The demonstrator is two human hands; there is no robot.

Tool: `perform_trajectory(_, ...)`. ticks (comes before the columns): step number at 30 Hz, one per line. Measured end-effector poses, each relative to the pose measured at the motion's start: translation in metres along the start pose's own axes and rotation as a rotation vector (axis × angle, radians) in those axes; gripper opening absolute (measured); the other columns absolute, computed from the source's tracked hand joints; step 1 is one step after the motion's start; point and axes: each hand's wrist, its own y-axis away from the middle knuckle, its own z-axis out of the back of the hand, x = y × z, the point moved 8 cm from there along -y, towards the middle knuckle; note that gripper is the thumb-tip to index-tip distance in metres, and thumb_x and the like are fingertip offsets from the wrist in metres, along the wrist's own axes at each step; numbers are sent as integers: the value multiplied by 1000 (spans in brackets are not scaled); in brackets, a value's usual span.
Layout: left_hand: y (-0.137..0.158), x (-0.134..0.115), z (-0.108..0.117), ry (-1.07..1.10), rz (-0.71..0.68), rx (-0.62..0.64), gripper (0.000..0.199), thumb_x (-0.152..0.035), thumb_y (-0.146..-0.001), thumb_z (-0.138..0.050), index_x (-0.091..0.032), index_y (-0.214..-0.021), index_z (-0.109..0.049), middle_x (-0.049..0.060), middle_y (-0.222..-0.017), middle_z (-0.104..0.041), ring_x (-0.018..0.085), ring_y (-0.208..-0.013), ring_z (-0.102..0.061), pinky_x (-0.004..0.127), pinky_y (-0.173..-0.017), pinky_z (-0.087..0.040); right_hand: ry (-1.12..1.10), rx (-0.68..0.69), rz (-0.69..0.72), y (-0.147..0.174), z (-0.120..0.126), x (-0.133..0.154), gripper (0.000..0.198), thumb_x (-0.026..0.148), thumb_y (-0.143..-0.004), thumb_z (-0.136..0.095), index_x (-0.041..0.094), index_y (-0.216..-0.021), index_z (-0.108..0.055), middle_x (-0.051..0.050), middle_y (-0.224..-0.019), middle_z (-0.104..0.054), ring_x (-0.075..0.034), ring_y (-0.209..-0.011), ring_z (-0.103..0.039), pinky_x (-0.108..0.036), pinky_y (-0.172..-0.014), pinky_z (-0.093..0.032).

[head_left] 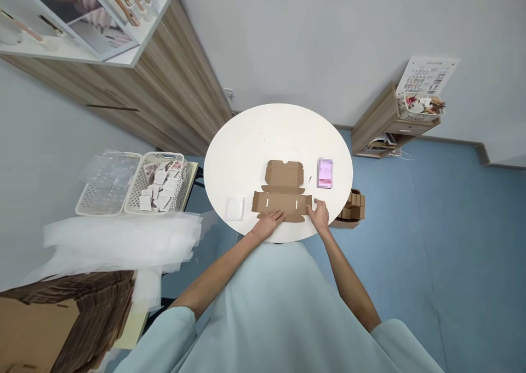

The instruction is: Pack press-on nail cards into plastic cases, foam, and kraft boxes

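Observation:
A brown cardboard mailer box blank (282, 202) lies unfolded on the round white table (238, 143), its lid panel pointing away from me. Two small white slots show in its middle panel. My left hand (268, 224) rests on the near edge of the blank, fingers stretched out flat. At the blank's right end is my right hand (319, 216), thumb touching the side flap and fingers apart just beyond it. A phone (325, 173) with a pinkish, blurred screen lies to the right of the lid panel. Left of the blank sits a flat, white square packet (235, 208).
To my left stand a white basket of small white boxes (158, 189), a basket of clear plastic packs (104, 189), white wrapping sheets (123, 241) and stacked flat cardboard (45, 329). A carton of brown boxes (349, 211) is on the floor, right. Cabinets flank the wall.

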Motion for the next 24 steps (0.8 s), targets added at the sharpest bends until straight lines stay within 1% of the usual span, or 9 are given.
perform_trajectory(1, 3, 5, 2, -7, 15, -8, 66, -2, -94, -51, -19, -157, -52, 17, -168, -46, 29, -157, -44, 47, -122, -45, 26, -25, 28, -3, 5, 8, 55, 37, -101, -48, 11, -149, -56, -21, -151, -59, -28, -137, -60, -35, -108, -50)
perform_trajectory(3, 9, 16, 8, -27, 48, -20, 71, -4, -90, -55, -13, -160, -47, 23, -170, -40, 34, -160, -37, 53, -126, -40, 55, -8, 90, -10, 6, 29, 61, 37, -104, -45, 7, -157, -46, -23, -158, -51, -28, -144, -54, -35, -113, -47)
perform_trajectory(6, 16, 31, 16, -44, 95, -20, 76, -1, -84, -55, -10, -159, -48, 25, -169, -40, 39, -159, -37, 58, -128, -35, 95, 103, 128, -25, -4, 57, 74, 37, -102, -52, 4, -164, -30, -24, -159, -51, -31, -141, -56, -36, -111, -48)
perform_trajectory(9, 17, 39, 21, -61, 113, -29, 73, 2, -79, -57, -14, -151, -58, 24, -165, -46, 40, -153, -44, 62, -126, -38, 144, 202, 138, -39, -20, 76, 85, 33, -99, -57, 5, -168, -17, -25, -157, -52, -32, -134, -61, -37, -106, -50)
perform_trajectory(11, 15, 40, 24, -70, 116, -39, 67, 3, -78, -57, -15, -143, -64, 22, -163, -49, 38, -150, -48, 60, -122, -44, 169, 241, 156, -45, -30, 83, 89, 31, -98, -58, 7, -170, -11, -25, -156, -52, -32, -132, -62, -37, -104, -50)
perform_trajectory(14, 14, 41, 27, -49, 118, -43, 58, 4, -80, -55, -15, -132, -71, 18, -160, -55, 32, -147, -53, 50, -117, -52, 184, 258, 199, -49, -42, 88, 91, 33, -99, -59, 12, -171, -7, -24, -156, -49, -30, -128, -65, -36, -103, -51)
perform_trajectory(18, 17, 51, 34, 61, 139, -30, 45, 0, -84, -54, -18, -119, -77, 12, -154, -63, 27, -136, -64, 41, -115, -54, 143, 251, 241, -46, -53, 83, 100, 44, -95, -69, 20, -172, -10, -22, -158, -42, -29, -121, -68, -36, -99, -54)
perform_trajectory(21, 20, 63, 41, 173, 201, -73, 33, -9, -90, -55, -21, -107, -80, 8, -146, -69, 26, -124, -72, 38, -110, -56, 88, 293, 296, -36, -61, 75, 119, 50, -84, -83, 26, -173, -9, -22, -160, -39, -30, -121, -69, -40, -98, -55)
perform_trajectory(24, 23, 74, 47, 257, 275, -153, 27, -12, -91, -58, -24, -99, -81, 4, -135, -75, 24, -119, -74, 36, -107, -57, 53, 370, 396, -21, -68, 69, 138, 51, -72, -94, 31, -174, -3, -22, -166, -30, -35, -136, -61, -44, -103, -54)
